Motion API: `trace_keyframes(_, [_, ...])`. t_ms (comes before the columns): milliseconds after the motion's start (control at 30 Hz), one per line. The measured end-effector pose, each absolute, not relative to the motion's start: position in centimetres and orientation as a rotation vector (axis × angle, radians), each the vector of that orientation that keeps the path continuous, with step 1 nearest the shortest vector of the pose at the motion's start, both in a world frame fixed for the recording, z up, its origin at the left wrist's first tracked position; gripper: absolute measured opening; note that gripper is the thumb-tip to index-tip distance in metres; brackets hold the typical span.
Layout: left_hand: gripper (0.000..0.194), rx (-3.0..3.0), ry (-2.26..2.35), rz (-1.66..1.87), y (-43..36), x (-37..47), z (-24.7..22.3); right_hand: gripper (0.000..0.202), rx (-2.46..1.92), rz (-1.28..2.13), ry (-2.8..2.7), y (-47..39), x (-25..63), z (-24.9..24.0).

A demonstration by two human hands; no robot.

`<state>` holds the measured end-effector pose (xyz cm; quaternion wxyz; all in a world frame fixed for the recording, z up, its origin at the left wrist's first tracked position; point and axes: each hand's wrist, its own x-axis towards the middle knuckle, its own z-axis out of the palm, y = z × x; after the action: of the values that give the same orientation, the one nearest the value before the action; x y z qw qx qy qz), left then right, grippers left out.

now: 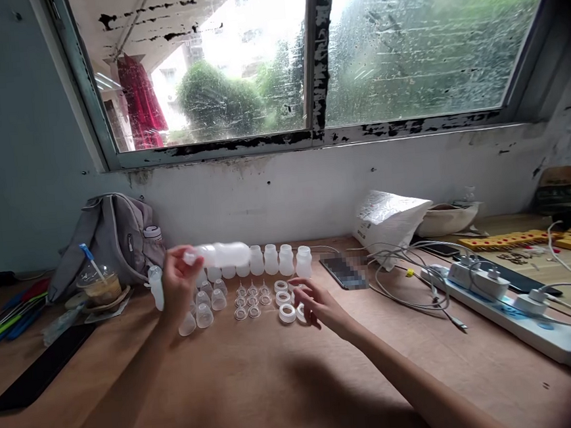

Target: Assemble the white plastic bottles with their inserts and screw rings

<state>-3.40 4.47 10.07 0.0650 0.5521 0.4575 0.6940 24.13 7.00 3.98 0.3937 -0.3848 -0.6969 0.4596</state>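
The left hand was closed around one end of a white bottle, which lay sideways in the air above the table. The right hand was open, with the fingers a little bent, over the white rings; I cannot tell if it touched them. Behind the rings there was a row of white bottles, standing upright. To the left of the rings were the clear nipples, and farther left the cloudy caps. A phone lay to the right of the row.
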Motion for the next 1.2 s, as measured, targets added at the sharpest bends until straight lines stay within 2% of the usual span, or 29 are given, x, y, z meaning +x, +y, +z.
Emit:
trace_keyframes(100, [0.032,1.551,1.176,1.683,3.0,0.2,5.5,0.047,-0.889,1.476,-1.642,6.2,23.6,4.1])
trace_keyframes(167, [0.027,1.490,1.115,1.545,2.5,1.7,2.5,0.048,-0.901,1.455,-1.623,6.0,23.4,3.8])
trace_keyframes(300, [0.031,1.504,1.115,1.379,2.6,2.3,-0.6,0.046,-0.957,1.263,-1.661,6.3,23.2,3.0])
trace_keyframes(467, [0.042,2.051,1.265,1.182,2.9,1.0,-0.7,0.040,-0.975,1.250,-1.688,6.5,23.0,2.4])
trace_keyframes(600, [0.031,2.415,1.304,1.055,2.5,0.8,-0.4,0.038,-0.965,1.242,-1.710,6.4,22.9,2.4])
trace_keyframes(767, [0.026,2.260,1.386,1.076,1.7,1.6,-0.3,0.033,-0.937,1.181,-1.785,6.6,23.2,2.5])
trace_keyframes(1033, [0.033,2.280,1.230,0.908,1.8,1.7,-0.2,0.026,-1.002,1.049,-1.822,6.5,23.3,2.1])
trace_keyframes(1200, [0.034,2.406,1.323,0.942,2.2,1.1,0.1,0.024,-1.109,1.167,-1.650,6.3,22.8,2.7])
